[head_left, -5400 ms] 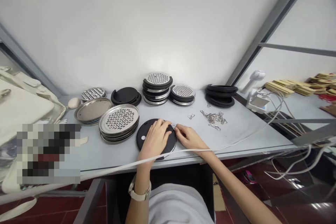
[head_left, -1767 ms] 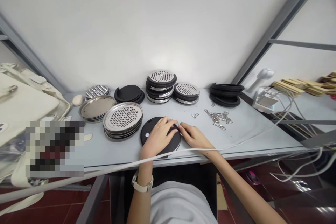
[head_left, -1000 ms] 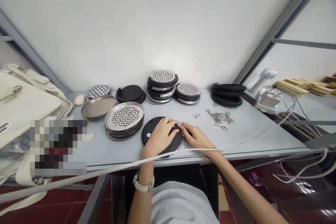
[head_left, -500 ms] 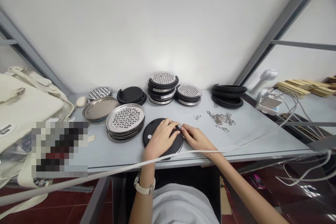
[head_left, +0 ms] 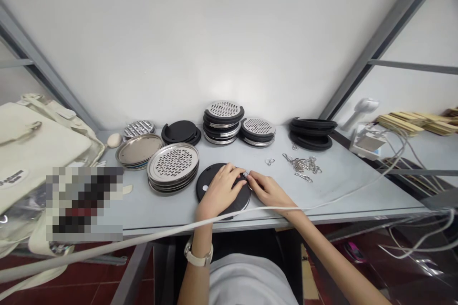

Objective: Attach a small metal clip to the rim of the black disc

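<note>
A black round disc (head_left: 211, 171) with a metal rim and a white dot lies near the table's front edge. My left hand (head_left: 221, 194) rests over it, fingers bent across its top and thumb near its right side, holding it down. At the disc's upper right edge, my right hand (head_left: 267, 191) is closed in a pinch on a small wire clip (head_left: 245, 174), largely hidden by the fingertips. To the right lies a pile of loose wire clips (head_left: 304, 164), with a single clip (head_left: 269, 161) nearer the hands. A stack of metal grater plates (head_left: 174, 163) stands left of the disc.
Along the wall stand grater discs with black rims (head_left: 223, 110), another such pile (head_left: 257, 128), black discs (head_left: 181, 131) and black rings (head_left: 312, 131). Plain metal plates (head_left: 139, 148) lie left. A white cable (head_left: 171, 228) crosses before my forearms. A cream bag (head_left: 39, 138) sits far left.
The view has shifted slightly. Both hands stay at the disc's upper right edge, with only small finger movement around the clip.
</note>
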`<state>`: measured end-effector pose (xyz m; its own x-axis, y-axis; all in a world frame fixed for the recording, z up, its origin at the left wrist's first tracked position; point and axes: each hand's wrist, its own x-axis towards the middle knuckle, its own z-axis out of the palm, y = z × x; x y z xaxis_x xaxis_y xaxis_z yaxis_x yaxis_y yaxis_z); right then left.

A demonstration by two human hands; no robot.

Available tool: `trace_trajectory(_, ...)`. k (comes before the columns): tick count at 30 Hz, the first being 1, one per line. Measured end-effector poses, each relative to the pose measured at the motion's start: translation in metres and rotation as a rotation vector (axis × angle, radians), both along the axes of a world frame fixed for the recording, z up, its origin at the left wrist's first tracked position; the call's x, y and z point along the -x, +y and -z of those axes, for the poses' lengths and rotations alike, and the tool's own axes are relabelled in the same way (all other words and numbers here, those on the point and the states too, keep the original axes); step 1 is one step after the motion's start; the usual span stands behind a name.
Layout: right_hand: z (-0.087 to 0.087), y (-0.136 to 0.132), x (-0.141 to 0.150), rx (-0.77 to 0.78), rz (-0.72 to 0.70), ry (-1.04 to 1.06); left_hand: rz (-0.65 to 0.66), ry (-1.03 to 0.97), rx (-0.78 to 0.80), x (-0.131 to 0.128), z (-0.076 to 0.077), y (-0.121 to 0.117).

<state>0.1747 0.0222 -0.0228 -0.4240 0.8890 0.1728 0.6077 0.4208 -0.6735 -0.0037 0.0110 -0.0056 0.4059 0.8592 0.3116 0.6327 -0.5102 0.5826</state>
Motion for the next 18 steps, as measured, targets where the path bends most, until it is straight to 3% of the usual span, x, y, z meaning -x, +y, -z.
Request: trace_trajectory(18,0.0005,0.0009,0.0005,-0.016,0.003,-0.009,0.004,0.024,-0.025,0.0007,0.0016,0.0015)
